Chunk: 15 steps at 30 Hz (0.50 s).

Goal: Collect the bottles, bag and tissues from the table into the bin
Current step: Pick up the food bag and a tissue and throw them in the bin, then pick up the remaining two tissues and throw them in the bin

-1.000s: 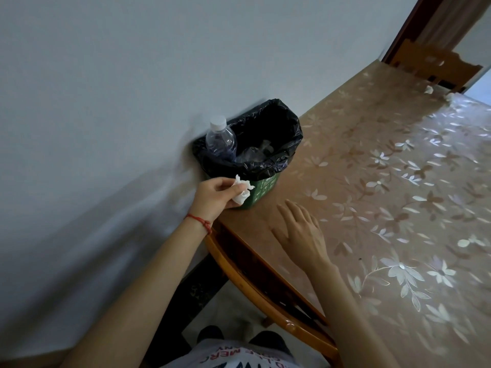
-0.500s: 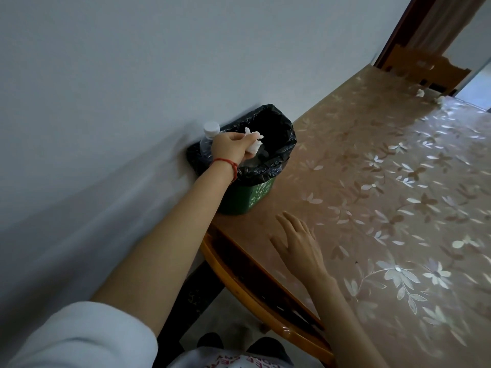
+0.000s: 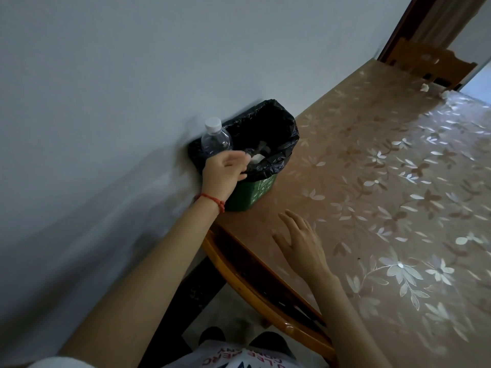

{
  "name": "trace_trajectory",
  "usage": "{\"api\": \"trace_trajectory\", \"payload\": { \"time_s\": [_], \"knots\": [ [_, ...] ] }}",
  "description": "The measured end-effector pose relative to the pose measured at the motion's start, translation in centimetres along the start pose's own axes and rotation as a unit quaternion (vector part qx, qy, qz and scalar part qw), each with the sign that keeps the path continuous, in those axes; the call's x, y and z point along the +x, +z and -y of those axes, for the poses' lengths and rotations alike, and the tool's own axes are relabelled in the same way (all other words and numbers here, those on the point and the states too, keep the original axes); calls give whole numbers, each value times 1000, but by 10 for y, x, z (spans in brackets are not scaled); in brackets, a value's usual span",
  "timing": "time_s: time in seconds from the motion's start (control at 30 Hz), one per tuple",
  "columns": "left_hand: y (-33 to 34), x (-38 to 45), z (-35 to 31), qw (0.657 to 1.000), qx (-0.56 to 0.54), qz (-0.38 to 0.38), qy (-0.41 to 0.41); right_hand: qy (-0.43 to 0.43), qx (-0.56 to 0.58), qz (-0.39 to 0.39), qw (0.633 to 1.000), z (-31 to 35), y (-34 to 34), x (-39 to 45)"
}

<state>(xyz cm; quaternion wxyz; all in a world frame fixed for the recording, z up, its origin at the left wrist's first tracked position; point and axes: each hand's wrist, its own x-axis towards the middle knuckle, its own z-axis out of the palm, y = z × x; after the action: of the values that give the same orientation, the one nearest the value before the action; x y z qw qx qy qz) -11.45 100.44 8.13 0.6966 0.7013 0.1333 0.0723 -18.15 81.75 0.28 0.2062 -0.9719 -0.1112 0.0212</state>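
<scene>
At desk's 10 o'clock corner, bin [image 3: 255, 192] against wall, bottle [image 3: 215, 138] and tissue [image 3: 256, 157] inside. Your left hand [image 3: 223, 173] over its rim, grip loose, empty. Right hand [image 3: 300, 243] flat near desk [image 3: 372, 197] edge. Two tissues [image 3: 424, 87] at far 1 o'clock edge.

A small green bin [image 3: 255, 191], lined with a black bag [image 3: 285, 144], is seen upright at the counter's corner against the wall. A clear bottle [image 3: 215, 139] with a white cap is stood in it, its neck projecting above the rim. A white tissue [image 3: 256, 158] is lodged inside. Two crumpled tissues [image 3: 424, 87] [image 3: 443, 94] are left at the counter's far end, near each other.
</scene>
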Motion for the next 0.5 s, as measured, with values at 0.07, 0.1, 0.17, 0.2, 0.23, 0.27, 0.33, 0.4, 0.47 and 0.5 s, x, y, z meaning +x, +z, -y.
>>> {"api": "trace_trajectory", "payload": {
  "time_s": [0.07, 0.1, 0.17, 0.2, 0.23, 0.27, 0.33, 0.4, 0.47, 0.5],
  "knots": [
    [-7, -17, 10, 1000, 23, 4, 15, 0, 0, -2, 1000, 1, 1, -2],
    [-10, -25, 16, 999, 44, 9, 26, 1, 2, -4, 1000, 2, 2, -3],
    [-15, -38, 31, 992, 113, 31, 43, 4, 5, -7, 1000, 3, 4, -6],
    [-17, -44, 38, 984, 164, 46, 52, 5, 6, -7, 1000, 3, 5, -8],
    [-19, -47, 46, 971, 220, 66, 64, 7, 6, -4, 1000, 3, 6, -10],
    [-21, -49, 53, 953, 278, 92, 78, 11, 6, 1, 1000, 3, 7, -11],
    [-24, -52, 63, 909, 380, 144, 97, 17, 4, 6, 1000, 3, 7, -15],
    [-26, -54, 72, 864, 458, 171, 122, 25, -2, 1, 1000, 4, 7, -21],
    [-26, -55, 78, 826, 511, 186, 148, 36, -20, 0, 999, 3, 6, -27],
    [-25, -56, 80, 812, 527, 193, 159, 42, -30, 0, 999, 2, 6, -30]
  ]
}}
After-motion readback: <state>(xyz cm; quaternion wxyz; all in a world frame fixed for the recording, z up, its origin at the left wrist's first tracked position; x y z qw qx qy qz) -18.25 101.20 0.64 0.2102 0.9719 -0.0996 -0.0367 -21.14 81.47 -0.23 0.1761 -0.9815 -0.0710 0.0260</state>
